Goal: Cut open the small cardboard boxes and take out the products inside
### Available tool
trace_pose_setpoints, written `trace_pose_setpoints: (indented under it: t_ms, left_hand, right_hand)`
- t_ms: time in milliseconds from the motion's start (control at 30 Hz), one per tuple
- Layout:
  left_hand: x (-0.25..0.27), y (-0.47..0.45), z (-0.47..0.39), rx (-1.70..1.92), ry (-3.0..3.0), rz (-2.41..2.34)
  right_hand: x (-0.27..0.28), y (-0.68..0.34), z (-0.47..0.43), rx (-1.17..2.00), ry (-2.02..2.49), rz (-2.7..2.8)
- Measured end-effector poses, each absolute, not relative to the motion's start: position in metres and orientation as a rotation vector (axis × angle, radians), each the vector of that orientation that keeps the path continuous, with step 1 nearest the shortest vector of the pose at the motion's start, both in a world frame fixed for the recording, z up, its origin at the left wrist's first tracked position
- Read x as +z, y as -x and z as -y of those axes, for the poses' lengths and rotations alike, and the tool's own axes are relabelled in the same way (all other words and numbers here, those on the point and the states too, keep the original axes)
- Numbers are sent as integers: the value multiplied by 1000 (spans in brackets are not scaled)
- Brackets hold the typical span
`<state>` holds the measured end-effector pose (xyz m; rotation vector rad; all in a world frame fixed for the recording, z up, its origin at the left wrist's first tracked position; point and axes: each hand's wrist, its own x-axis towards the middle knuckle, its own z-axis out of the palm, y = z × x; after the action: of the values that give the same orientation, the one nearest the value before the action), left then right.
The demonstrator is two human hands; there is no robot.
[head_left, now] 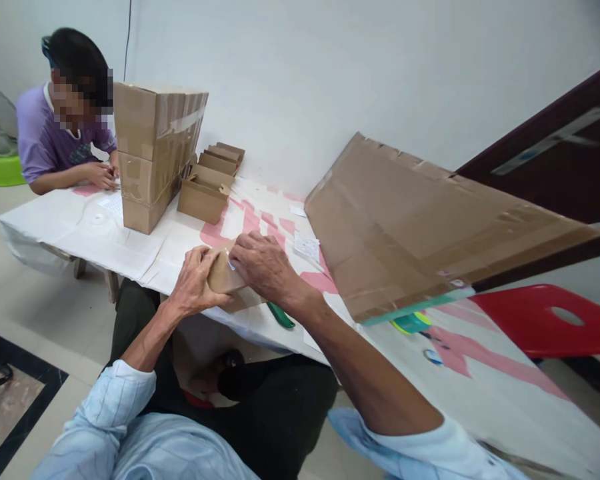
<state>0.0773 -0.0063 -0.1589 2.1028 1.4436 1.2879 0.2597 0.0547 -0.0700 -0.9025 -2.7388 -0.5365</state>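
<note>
A small brown cardboard box (223,275) sits at the near edge of the table, in front of my body. My left hand (193,283) grips its left side, thumb along the near face and fingers over the far edge. My right hand (260,263) is closed over the right part of the box top, with its fingers curled. By these fingertips shows a small white-and-blue piece (231,264), too small to name. Under my right wrist lies a green-handled tool (281,316), its other end hidden.
Stacked taped cartons (137,167) stand at left, beside several open small boxes (207,193). A large cardboard panel (405,220) leans at right. Near it are a tape roll (413,323) and a red stool (545,320). Across the table's left end sits a person in purple (60,143).
</note>
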Motion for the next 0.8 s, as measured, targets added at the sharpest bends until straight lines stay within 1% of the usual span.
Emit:
trace_pose_setpoints:
  t_ms: [267,367,467,633,700,800]
  left_hand:
    - [-157,-77,7,1288,-2104,-1437]
    - [-157,-76,7,1288,-2098,-1439]
    - [-159,-73,6,1275,-2095,-1444]
    - [-163,-65,0,1246,-2074,-1435]
    - [-165,-55,-6,1243,-2055,-1415]
    - [-170,-31,-16,1233,-2028,-1349]
  right_hand:
    - [-70,-258,-58,-564,889,2760]
    - [-75,-259,-57,-518,880,2729]
    - [-81,-261,-54,-320,860,2633]
    - [-66,-272,-42,240,738,2170]
    - [-53,-282,-37,328,722,1992]
    - [-40,-311,-35,337,769,1845]
